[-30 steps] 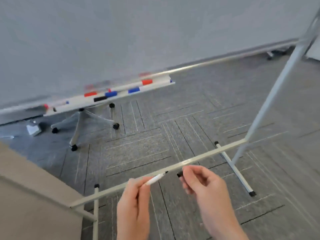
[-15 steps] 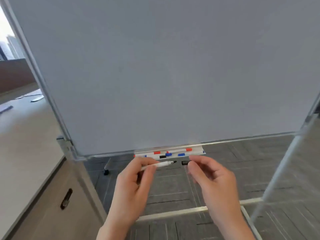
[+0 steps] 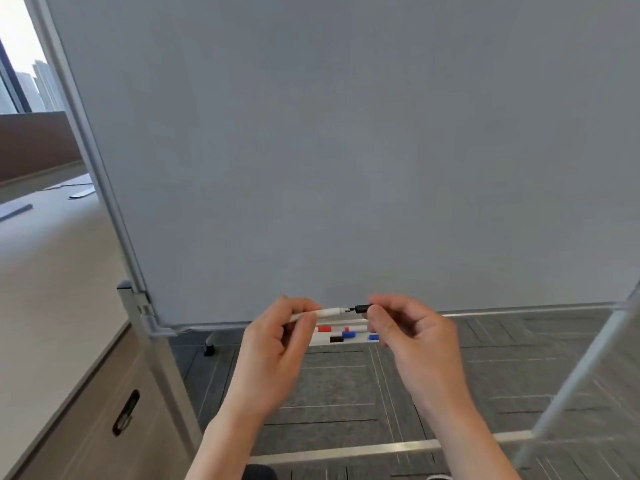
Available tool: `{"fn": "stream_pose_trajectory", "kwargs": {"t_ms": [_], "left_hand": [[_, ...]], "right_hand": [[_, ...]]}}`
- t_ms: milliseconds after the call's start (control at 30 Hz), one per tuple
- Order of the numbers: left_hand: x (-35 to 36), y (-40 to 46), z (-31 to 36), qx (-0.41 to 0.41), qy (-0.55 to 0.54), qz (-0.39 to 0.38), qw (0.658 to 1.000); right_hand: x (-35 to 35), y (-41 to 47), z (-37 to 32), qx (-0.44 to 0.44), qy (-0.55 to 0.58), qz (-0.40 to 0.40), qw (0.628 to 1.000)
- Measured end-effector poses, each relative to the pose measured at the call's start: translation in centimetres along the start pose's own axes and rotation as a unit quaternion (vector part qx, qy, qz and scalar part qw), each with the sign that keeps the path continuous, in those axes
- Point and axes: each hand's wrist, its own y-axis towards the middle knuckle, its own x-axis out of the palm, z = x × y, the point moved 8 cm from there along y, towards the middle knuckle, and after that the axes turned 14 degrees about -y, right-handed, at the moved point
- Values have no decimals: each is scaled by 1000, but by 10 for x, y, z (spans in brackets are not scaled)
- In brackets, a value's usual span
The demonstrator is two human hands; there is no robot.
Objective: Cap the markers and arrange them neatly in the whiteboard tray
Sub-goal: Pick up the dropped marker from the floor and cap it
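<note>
Closer now, black cap (image 3: 362, 309) meets slim white marker (image 3: 329, 312) tip.

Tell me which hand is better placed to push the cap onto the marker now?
The right hand: it pinches the black cap just off the marker tip, in line with it. The left hand only needs to steady the barrel.

Whiteboard (image 3: 346, 150) blocks whole way forward. Tray (image 3: 346, 336) below its lower edge, markers (image 3: 337, 338) lying in it, both hands partly in front. Open air between hands and tray. Cabinet (image 3: 86, 410) and board post (image 3: 152, 358) close off left. Slanted stand leg (image 3: 575, 368) bars right. Low crossbar (image 3: 346, 452) spans floor beneath wrists.
</note>
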Motion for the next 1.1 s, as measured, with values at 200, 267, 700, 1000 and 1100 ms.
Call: {"fn": "stream_pose_trajectory", "kwargs": {"t_ms": [200,267,700,1000,1100], "left_hand": [[2,15,-12,-5,-6,-9,1000],[2,17,-15,-4,-9,-16,1000],[10,23,-25,43,88,-100,990],[26,15,-22,61,69,-58,994],[32,15,-23,62,77,-54,994]], "right_hand": [[9,18,5,-8,-9,-17,1000],[12,23,7,-10,-8,-23,1000],[23,35,10,-86,-180,-79,977],[16,36,7,-167,-249,-42,953],[14,37,9,-172,-264,-40,948]]}}
